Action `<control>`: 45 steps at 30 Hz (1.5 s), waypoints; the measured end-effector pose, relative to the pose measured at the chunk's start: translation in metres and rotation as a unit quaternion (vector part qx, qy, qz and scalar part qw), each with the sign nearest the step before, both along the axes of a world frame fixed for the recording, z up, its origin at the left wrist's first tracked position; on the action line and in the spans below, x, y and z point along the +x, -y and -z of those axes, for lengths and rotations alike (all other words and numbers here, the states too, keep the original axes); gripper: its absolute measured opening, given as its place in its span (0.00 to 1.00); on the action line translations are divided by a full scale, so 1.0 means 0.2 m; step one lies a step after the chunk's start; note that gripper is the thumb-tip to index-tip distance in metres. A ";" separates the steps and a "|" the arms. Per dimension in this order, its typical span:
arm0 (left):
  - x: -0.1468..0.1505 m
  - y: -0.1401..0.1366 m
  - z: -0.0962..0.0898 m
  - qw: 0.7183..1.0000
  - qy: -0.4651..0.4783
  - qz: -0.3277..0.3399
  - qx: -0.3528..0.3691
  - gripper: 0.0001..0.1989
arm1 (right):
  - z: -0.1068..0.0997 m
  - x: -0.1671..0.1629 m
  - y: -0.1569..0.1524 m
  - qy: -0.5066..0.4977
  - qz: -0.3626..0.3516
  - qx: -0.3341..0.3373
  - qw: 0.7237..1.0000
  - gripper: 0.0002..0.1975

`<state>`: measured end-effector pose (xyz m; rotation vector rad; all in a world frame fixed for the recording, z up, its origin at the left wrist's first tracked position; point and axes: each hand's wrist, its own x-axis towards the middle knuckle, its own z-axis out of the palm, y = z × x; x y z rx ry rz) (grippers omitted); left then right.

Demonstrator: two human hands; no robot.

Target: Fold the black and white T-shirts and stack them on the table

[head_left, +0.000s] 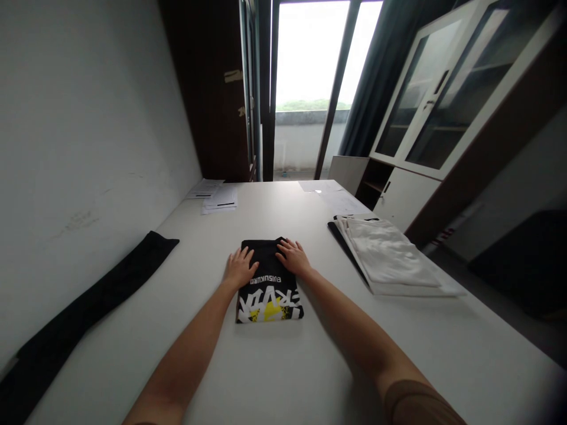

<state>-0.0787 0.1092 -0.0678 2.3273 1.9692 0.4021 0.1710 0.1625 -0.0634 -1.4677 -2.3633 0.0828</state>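
Note:
A black T-shirt (pixel 268 295), folded into a neat rectangle, lies in the middle of the white table (pixel 270 372). White lettering and a yellow patch are printed across its near half. My left hand (pixel 240 267) rests flat on the shirt's left edge, its fingers spread. On the far right corner lies my right hand (pixel 293 256), also with fingers stretched out over the fabric. Neither hand grips anything.
To the right sits a stack of folded white cloth (pixel 390 254) with black fabric under it. Black trousers or similar long dark cloth (pixel 101 289) lie along the left wall. Paper sheets (pixel 221 198) are at the far left, and more papers (pixel 339 198) at the far right.

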 end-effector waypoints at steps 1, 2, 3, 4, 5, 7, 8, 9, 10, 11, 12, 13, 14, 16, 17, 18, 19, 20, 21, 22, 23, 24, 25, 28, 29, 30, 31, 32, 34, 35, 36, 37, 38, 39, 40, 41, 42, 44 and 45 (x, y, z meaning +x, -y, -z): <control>-0.01 0.00 0.00 1.000 0.000 -0.017 -0.001 0.31 | 0.00 0.00 0.00 -0.001 0.001 0.004 1.000 0.25; -0.01 -0.01 0.01 1.000 0.001 -0.024 0.001 0.31 | -0.01 0.01 0.00 -0.003 -0.007 0.007 1.000 0.25; -0.02 -0.01 0.01 1.000 0.002 -0.023 0.005 0.31 | -0.01 0.01 0.01 -0.006 -0.023 0.008 1.000 0.25; -0.02 -0.01 0.01 1.000 0.005 -0.014 0.011 0.31 | -0.01 0.00 0.01 -0.010 -0.044 0.007 0.999 0.26; -0.02 -0.01 0.01 1.000 0.007 0.000 0.018 0.31 | -0.01 0.00 0.02 -0.013 -0.065 0.005 0.998 0.26; -0.02 -0.02 0.01 0.999 0.010 0.035 0.023 0.30 | -0.01 -0.01 0.02 -0.017 -0.083 -0.005 0.996 0.26; -0.01 -0.02 0.01 0.999 0.011 0.048 0.018 0.30 | -0.01 -0.01 0.02 -0.018 -0.076 -0.011 0.997 0.25; -0.01 -0.02 0.01 0.998 0.012 0.053 0.009 0.30 | -0.01 -0.02 0.01 -0.018 -0.059 -0.015 0.998 0.25; -0.01 -0.02 0.01 0.999 0.014 0.050 -0.001 0.30 | -0.01 -0.01 0.01 -0.019 -0.036 -0.017 0.999 0.24; -0.01 -0.02 0.01 0.999 0.015 0.038 -0.009 0.30 | 0.00 -0.01 0.00 -0.020 -0.013 -0.017 1.000 0.24; -0.01 -0.02 0.01 1.000 0.015 0.021 -0.014 0.30 | 0.00 -0.01 0.00 -0.021 0.008 -0.015 1.000 0.24; -0.01 -0.02 0.01 1.000 0.016 0.004 -0.015 0.30 | 0.00 0.00 -0.01 -0.022 0.022 -0.011 0.999 0.24; -0.01 -0.03 0.02 1.000 0.016 -0.012 -0.015 0.30 | 0.00 0.00 -0.01 -0.023 0.030 -0.007 0.999 0.23; -0.02 -0.03 0.02 0.999 0.015 -0.031 -0.012 0.30 | 0.00 0.01 -0.01 -0.024 0.027 0.000 0.999 0.23; -0.02 -0.03 0.02 0.999 0.015 -0.036 -0.008 0.30 | 0.00 0.01 0.00 -0.024 0.017 0.004 1.000 0.24; -0.02 -0.03 0.01 0.999 0.016 -0.037 -0.002 0.29 | 0.00 0.01 0.00 -0.025 0.002 0.007 1.000 0.24; -0.02 -0.02 0.01 0.999 0.018 -0.035 0.005 0.29 | -0.01 0.00 0.01 -0.027 -0.017 0.010 0.999 0.25; -0.02 -0.02 0.00 0.999 0.020 -0.029 0.015 0.28 | -0.01 0.00 0.02 -0.028 -0.038 0.012 0.999 0.25; -0.02 -0.02 0.00 0.999 0.023 -0.019 0.026 0.28 | -0.01 -0.01 0.02 -0.028 -0.056 0.012 0.998 0.25; -0.01 -0.02 -0.01 0.999 0.025 -0.004 0.036 0.27 | -0.01 -0.02 0.02 -0.028 -0.068 0.008 0.997 0.25; -0.01 -0.01 -0.02 0.998 0.027 0.017 0.045 0.27 | -0.01 -0.02 0.02 -0.026 -0.072 0.001 0.997 0.25; 0.00 -0.01 -0.02 0.998 0.028 0.039 0.050 0.27 | -0.01 -0.03 0.02 -0.024 -0.065 -0.008 0.998 0.25; 0.00 -0.01 -0.02 0.996 0.027 0.061 0.052 0.27 | 0.00 -0.03 0.02 -0.022 -0.051 -0.015 0.998 0.25; 0.01 -0.01 -0.02 0.997 0.020 0.069 0.033 0.26 | 0.01 -0.03 0.01 -0.021 0.001 -0.018 1.000 0.24; 0.01 -0.01 -0.02 0.998 0.019 0.050 0.025 0.27 | 0.01 -0.03 0.00 -0.020 0.012 -0.015 1.000 0.24; 0.00 -0.01 -0.01 0.999 0.018 0.024 0.017 0.27 | 0.01 -0.03 0.00 -0.021 0.017 -0.011 1.000 0.24; 0.00 -0.01 -0.01 1.000 0.017 -0.001 0.012 0.27 | 0.01 -0.03 0.00 -0.021 0.017 -0.008 1.000 0.24; 0.00 -0.01 -0.01 1.000 0.017 -0.022 0.008 0.28 | 0.00 -0.02 0.01 -0.021 0.012 -0.006 1.000 0.24; -0.01 -0.02 0.00 0.999 0.015 -0.042 0.006 0.28 | -0.01 -0.02 0.02 -0.021 -0.014 -0.003 1.000 0.25; -0.01 -0.02 0.00 0.999 0.014 -0.043 0.008 0.28 | -0.01 -0.03 0.03 -0.020 -0.034 -0.002 0.999 0.26; -0.01 -0.02 0.00 0.999 0.014 -0.042 0.011 0.28 | -0.01 -0.03 0.03 -0.018 -0.055 -0.002 0.998 0.26; -0.02 -0.02 0.00 0.999 0.013 -0.038 0.015 0.28 | -0.02 -0.03 0.04 -0.014 -0.076 -0.003 0.997 0.27; -0.02 -0.02 0.01 0.999 0.013 -0.034 0.018 0.28 | -0.02 -0.03 0.04 -0.010 -0.091 -0.007 0.996 0.28; -0.02 -0.02 0.01 0.999 0.014 -0.031 0.020 0.28 | -0.02 -0.04 0.04 -0.006 -0.099 -0.014 0.995 0.28; -0.02 -0.02 0.01 0.999 0.014 -0.028 0.020 0.28 | -0.01 -0.04 0.04 -0.002 -0.098 -0.021 0.995 0.28; -0.02 -0.02 0.01 0.999 0.015 -0.026 0.019 0.28 | -0.01 -0.05 0.03 0.001 -0.089 -0.029 0.996 0.29; -0.02 -0.02 0.01 0.999 0.016 -0.023 0.019 0.28 | 0.00 -0.05 0.03 0.004 -0.075 -0.035 0.997 0.29; -0.02 -0.02 0.01 0.999 0.018 -0.021 0.018 0.28 | 0.00 -0.05 0.02 0.007 -0.047 -0.039 0.998 0.29; -0.02 -0.02 0.01 0.999 0.019 -0.021 0.018 0.28 | 0.00 -0.05 0.02 0.008 -0.040 -0.036 0.999 0.30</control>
